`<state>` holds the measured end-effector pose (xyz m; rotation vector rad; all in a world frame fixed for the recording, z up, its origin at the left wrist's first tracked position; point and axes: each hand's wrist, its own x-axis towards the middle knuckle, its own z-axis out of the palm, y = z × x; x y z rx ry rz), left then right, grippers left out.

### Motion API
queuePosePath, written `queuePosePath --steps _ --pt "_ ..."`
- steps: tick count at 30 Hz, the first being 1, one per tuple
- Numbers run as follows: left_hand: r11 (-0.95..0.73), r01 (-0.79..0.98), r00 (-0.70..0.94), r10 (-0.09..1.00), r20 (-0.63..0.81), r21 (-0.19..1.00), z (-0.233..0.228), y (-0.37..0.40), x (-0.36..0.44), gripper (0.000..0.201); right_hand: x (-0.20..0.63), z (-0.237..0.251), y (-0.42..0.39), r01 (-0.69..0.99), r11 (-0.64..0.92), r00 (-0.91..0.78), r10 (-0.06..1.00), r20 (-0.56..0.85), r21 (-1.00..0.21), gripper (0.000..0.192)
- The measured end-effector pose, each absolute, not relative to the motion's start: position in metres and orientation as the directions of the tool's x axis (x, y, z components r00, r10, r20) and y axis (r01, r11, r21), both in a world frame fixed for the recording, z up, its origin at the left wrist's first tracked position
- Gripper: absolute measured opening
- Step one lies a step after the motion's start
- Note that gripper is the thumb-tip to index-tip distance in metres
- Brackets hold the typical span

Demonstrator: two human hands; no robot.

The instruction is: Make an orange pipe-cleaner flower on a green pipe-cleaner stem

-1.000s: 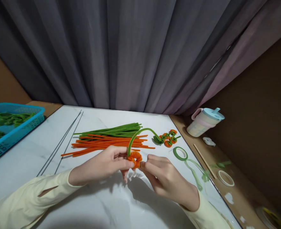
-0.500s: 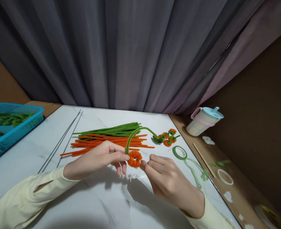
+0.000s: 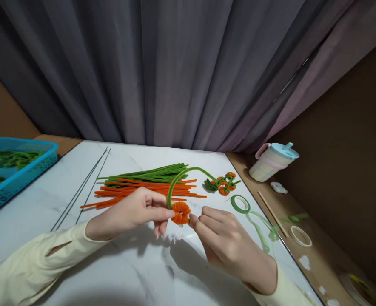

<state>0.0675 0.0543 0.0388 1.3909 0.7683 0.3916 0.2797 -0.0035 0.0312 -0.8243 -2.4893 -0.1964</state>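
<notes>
Your left hand (image 3: 133, 210) pinches a small fuzzy orange pipe-cleaner ring (image 3: 180, 212) between thumb and forefinger, just above the near middle of the white marble-patterned table (image 3: 41, 204). The ring is a ruffled coil with a small hole at its centre. A green pipe-cleaner stem (image 3: 188, 172) rises from it and arches far and to the right. Your right hand (image 3: 226, 242) touches the ring's right edge with pinched fingertips, the other fingers curled. Just beyond lies a bundle of straight orange and green pipe cleaners (image 3: 143, 185). To the right lie small finished orange flowers (image 3: 224, 183) and a roll of green tape (image 3: 240, 204).
</notes>
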Motion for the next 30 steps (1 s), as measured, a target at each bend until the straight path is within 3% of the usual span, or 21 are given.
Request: queuePosePath --steps 5,11,17,22,30 --pt "0.149 0.190 0.701 0.672 -0.240 0.970 0.038 0.055 0.068 0.015 0.280 0.031 -0.004 0.597 0.802 -0.688 0.533 0.493 -0.033 0.022" --pt "0.235 0.048 0.747 0.637 -0.192 0.971 0.032 0.050 0.080 0.016 0.275 0.028 -0.005 0.599 0.800 -0.696 0.535 0.480 -0.023 0.028" --pt "0.219 -0.012 0.631 0.758 -0.162 0.976 0.016 0.038 0.092 0.006 0.269 0.021 -0.005 0.597 0.801 -0.726 0.521 0.449 0.036 0.033" --pt "0.147 0.068 0.521 0.838 -0.161 0.987 0.004 0.035 0.095 0.002 0.267 0.020 -0.007 0.579 0.813 -0.749 0.500 0.434 0.064 0.032" --pt "0.194 0.142 0.544 0.804 -0.240 0.971 0.017 0.034 0.094 0.004 0.268 0.025 -0.008 0.565 0.825 -0.730 0.502 0.463 -0.004 0.031"
